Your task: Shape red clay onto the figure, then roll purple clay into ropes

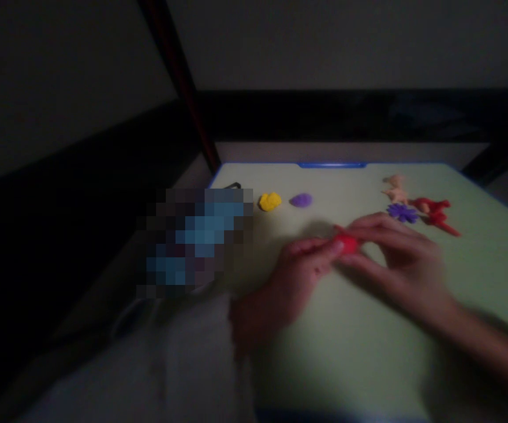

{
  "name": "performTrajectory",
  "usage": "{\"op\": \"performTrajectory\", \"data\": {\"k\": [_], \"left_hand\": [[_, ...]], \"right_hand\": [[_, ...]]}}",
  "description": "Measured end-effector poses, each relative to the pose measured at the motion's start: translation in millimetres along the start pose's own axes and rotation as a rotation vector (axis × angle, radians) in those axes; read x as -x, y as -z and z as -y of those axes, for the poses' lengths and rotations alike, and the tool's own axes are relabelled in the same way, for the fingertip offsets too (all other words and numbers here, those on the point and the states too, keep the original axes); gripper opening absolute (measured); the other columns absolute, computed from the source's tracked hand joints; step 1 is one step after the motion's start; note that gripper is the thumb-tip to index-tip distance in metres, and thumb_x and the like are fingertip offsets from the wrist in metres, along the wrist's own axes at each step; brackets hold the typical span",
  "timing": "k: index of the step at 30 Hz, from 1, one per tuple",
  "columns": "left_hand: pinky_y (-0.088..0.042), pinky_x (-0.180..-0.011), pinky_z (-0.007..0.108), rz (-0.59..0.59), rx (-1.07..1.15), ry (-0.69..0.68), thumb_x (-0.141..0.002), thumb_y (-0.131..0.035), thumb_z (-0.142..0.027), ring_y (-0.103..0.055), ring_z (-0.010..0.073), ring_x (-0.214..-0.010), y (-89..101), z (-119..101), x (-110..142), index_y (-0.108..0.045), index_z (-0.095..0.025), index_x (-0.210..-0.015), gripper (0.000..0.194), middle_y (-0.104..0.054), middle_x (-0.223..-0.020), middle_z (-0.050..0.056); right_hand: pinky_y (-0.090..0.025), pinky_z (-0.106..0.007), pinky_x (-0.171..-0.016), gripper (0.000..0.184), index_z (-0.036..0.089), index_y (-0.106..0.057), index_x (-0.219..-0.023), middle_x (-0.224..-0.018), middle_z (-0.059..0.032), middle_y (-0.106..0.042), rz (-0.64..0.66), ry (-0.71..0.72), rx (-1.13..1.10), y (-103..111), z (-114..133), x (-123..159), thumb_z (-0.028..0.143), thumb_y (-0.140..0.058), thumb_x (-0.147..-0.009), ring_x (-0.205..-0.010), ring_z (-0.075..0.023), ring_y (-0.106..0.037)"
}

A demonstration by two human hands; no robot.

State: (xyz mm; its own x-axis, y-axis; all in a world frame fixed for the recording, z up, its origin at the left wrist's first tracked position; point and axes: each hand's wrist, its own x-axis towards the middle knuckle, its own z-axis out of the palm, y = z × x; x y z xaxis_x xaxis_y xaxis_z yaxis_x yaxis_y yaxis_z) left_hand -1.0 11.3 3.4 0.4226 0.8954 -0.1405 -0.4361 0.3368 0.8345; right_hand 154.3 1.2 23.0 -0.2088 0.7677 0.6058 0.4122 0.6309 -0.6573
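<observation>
Between both hands, just above the table, is a small red lump of modelling clay (348, 244), with a thin bit sticking up at its upper left. My left hand (300, 267) presses it from the left with thumb and fingers. From the right, my right hand (406, 252) pinches the same lump between thumb and fingertips. Past my right hand lie a purple flower-like clay shape (402, 212), a red clay figure (434, 211) and a peach-coloured clay figure (396, 191). The picture is dim and slightly blurred, so fine finger detail is hard to see.
A yellow clay lump (270, 201) and a purple oval clay piece (301, 200) lie toward the far side of the pale table (342, 341). Its far edge has a blue strip (331, 165). A pixelated patch (205, 229) covers something bluish at the left.
</observation>
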Motion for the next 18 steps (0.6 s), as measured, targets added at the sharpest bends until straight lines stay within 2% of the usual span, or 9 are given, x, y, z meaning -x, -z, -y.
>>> {"op": "performTrajectory", "data": {"k": [2,5,8,11,18], "left_hand": [[-0.03,-0.059,0.025,-0.008,-0.003,-0.018,-0.073,-0.067,-0.034,-0.038,0.0083,-0.059,0.9,0.7,-1.1,-0.064,-0.016,-0.071,0.018,-0.051,-0.067,-0.002],[-0.028,-0.057,0.025,-0.017,-0.034,-0.063,-0.075,-0.064,-0.034,-0.033,0.0081,-0.056,3.9,3.0,-3.5,-0.06,-0.016,-0.065,0.02,-0.042,-0.061,-0.004],[-0.03,-0.06,0.025,-0.022,-0.087,-0.054,-0.075,-0.065,-0.034,-0.039,0.0091,-0.061,5.0,3.4,-3.1,-0.064,-0.017,-0.072,0.017,-0.047,-0.064,-0.002],[-0.033,-0.063,0.025,-0.018,-0.048,-0.038,-0.072,-0.068,-0.033,-0.045,0.0109,-0.068,2.6,1.3,-1.8,-0.066,-0.017,-0.077,0.016,-0.054,-0.072,0.0],[-0.032,-0.061,0.025,-0.038,0.046,-0.001,-0.073,-0.065,-0.035,-0.036,0.0097,-0.061,0.7,-0.4,-4.9,-0.055,-0.017,-0.064,0.022,-0.04,-0.063,-0.003]], "right_hand": [[-0.053,-0.032,-0.071,0.025,0.028,-0.07,-0.096,-0.091,-0.0025,-0.068,-0.013,0.009,0.005,0.6,-1.2,0.4,0.017,-0.072,-0.073,-0.082,-0.0178,-0.064],[-0.053,-0.035,-0.076,0.028,0.029,-0.069,-0.1,-0.095,-0.0025,-0.07,0.005,0.003,-0.01,0.8,-2.9,1.3,0.017,-0.071,-0.074,-0.087,-0.0196,-0.065],[-0.054,-0.037,-0.079,0.03,0.029,-0.068,-0.101,-0.099,-0.003,-0.071,0.015,-0.019,-0.034,0.2,-3.5,1.5,0.017,-0.071,-0.074,-0.09,-0.0207,-0.065],[-0.053,-0.037,-0.08,0.029,0.028,-0.069,-0.099,-0.1,-0.0036,-0.07,0.008,-0.027,-0.042,0.2,-2.9,0.6,0.017,-0.073,-0.072,-0.091,-0.0209,-0.065],[-0.053,-0.031,-0.08,0.026,0.027,-0.07,-0.096,-0.099,-0.0021,-0.07,0.016,-0.066,-0.105,0.0,0.5,-1.3,0.013,-0.07,-0.074,-0.091,-0.0167,-0.065]]}}
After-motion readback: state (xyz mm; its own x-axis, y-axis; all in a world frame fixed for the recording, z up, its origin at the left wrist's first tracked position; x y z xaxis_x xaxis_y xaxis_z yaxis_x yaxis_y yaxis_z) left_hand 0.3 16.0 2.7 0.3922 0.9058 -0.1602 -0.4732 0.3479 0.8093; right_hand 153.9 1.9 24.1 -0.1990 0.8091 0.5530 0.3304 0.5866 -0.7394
